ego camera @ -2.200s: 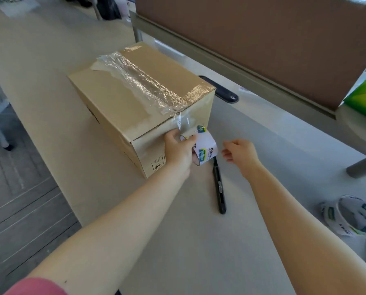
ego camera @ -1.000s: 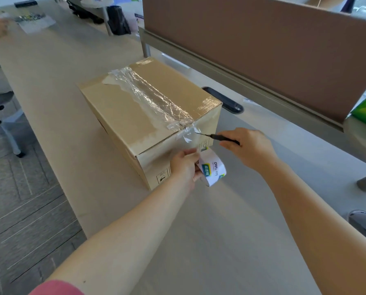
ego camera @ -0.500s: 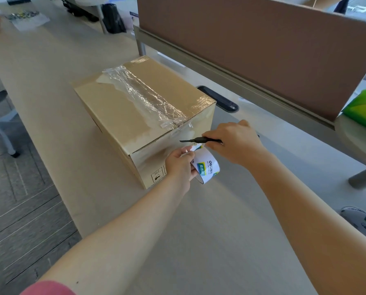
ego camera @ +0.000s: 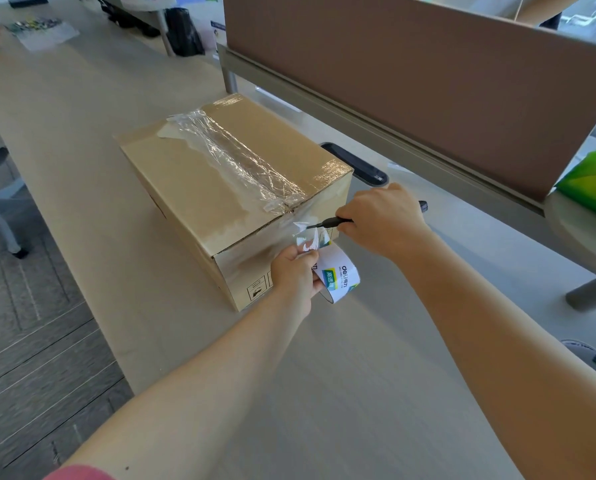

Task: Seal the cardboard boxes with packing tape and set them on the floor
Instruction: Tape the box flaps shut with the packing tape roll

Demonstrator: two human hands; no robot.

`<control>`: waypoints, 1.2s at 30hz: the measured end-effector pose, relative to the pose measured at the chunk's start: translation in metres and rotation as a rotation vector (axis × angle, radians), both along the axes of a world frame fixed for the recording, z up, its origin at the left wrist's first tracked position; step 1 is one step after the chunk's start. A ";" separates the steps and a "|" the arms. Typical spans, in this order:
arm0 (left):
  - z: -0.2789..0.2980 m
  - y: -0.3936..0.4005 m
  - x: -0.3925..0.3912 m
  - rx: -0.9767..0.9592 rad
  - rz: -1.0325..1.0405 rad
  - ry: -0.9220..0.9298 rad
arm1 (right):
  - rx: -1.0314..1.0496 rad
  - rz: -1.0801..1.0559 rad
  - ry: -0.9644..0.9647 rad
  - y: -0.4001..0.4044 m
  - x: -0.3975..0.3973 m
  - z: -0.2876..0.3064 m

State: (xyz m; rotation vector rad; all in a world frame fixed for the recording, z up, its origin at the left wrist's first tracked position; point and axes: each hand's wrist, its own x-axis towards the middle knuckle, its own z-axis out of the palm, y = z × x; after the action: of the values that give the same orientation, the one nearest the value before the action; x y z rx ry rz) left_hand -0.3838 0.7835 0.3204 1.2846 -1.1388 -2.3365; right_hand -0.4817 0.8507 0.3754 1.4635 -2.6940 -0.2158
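Gripping the tape roll (ego camera: 339, 280) low against the near end of the cardboard box (ego camera: 220, 188), the left hand (ego camera: 296, 277) has its fingers curled around the roll's white printed core, and much of the roll is hidden behind those knuckles, so how thick the tape is cannot be told. Right beside it, the right hand (ego camera: 381, 220) is closed around a black utility knife (ego camera: 331, 222), only the dark front part and thin tip showing past the fingers, with a bit of the back end poking out behind the hand; the tip sits right at the stretch of clear tape (ego camera: 305, 237) running from the box's end face down to the roll. That loose stretch is glossy and crumpled, hard to trace edge to edge. The box rests on the light wooden table (ego camera: 324, 393), flaps shut, with a wrinkled band of packing tape (ego camera: 241, 161) along the top seam and over the near edge. Behind the box, a black oblong cable port (ego camera: 355, 164) is partly blocked by the box corner. A brown desk divider (ego camera: 410, 81) runs along the back. At the right edge, a green packet (ego camera: 592, 183) is cut off by the frame, and lower down a second tape roll (ego camera: 592, 358) shows only a sliver. Far left, a chair base (ego camera: 2, 216) stands on grey floor.
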 end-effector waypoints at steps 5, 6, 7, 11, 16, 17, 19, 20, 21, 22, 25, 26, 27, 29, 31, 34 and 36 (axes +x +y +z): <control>-0.004 -0.003 0.000 -0.023 -0.018 -0.042 | -0.005 -0.218 -0.072 0.006 -0.006 -0.005; -0.004 -0.004 0.001 -0.027 -0.024 -0.048 | -0.011 -0.264 -0.109 0.008 -0.008 -0.009; -0.005 -0.006 0.002 -0.038 -0.039 -0.050 | -0.028 -0.306 -0.159 0.010 -0.010 -0.015; -0.012 -0.011 0.009 -0.183 -0.206 -0.132 | -0.126 -0.465 -0.437 0.019 -0.014 -0.043; -0.022 -0.012 0.020 -0.220 -0.343 -0.170 | -0.178 -0.593 -0.694 0.032 0.001 -0.073; -0.021 -0.015 0.020 -0.237 -0.355 -0.161 | -0.197 -0.626 -0.772 0.035 0.004 -0.082; -0.018 -0.019 0.020 -0.281 -0.367 -0.138 | -0.240 -0.691 -0.922 0.039 0.011 -0.099; -0.019 -0.020 0.020 -0.303 -0.380 -0.132 | -0.257 -0.726 -0.981 0.042 0.016 -0.109; -0.020 -0.021 0.020 -0.319 -0.393 -0.124 | -0.261 -0.759 -1.009 0.044 0.019 -0.116; -0.021 -0.022 0.022 -0.330 -0.404 -0.115 | -0.261 -0.779 -1.015 0.044 0.022 -0.122; -0.023 -0.021 0.023 -0.368 -0.441 -0.108 | -0.212 -0.807 -0.985 0.043 0.027 -0.131; -0.022 -0.021 0.022 -0.373 -0.452 -0.101 | -0.162 -0.784 -0.927 0.042 0.026 -0.132; -0.021 -0.020 0.020 -0.379 -0.467 -0.097 | -0.138 -0.761 -0.865 0.042 0.025 -0.129; -0.018 -0.017 0.014 -0.387 -0.490 -0.085 | -0.362 -0.748 -0.829 0.041 0.019 -0.119; -0.012 -0.013 0.006 -0.399 -0.517 -0.075 | -0.796 -0.754 -0.983 0.043 0.015 -0.098; -0.004 -0.001 -0.012 -0.401 -0.594 -0.046 | -1.037 -0.657 -1.138 0.053 0.015 -0.068; 0.002 0.011 -0.024 -0.406 -0.673 -0.002 | -1.004 -0.652 -1.053 0.062 0.014 -0.060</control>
State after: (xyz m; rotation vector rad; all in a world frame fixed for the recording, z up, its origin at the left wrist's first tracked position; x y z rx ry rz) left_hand -0.4078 0.7942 0.3227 0.8368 -2.1712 -2.2970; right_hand -0.4678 0.9122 0.3153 0.3402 -2.8821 2.0210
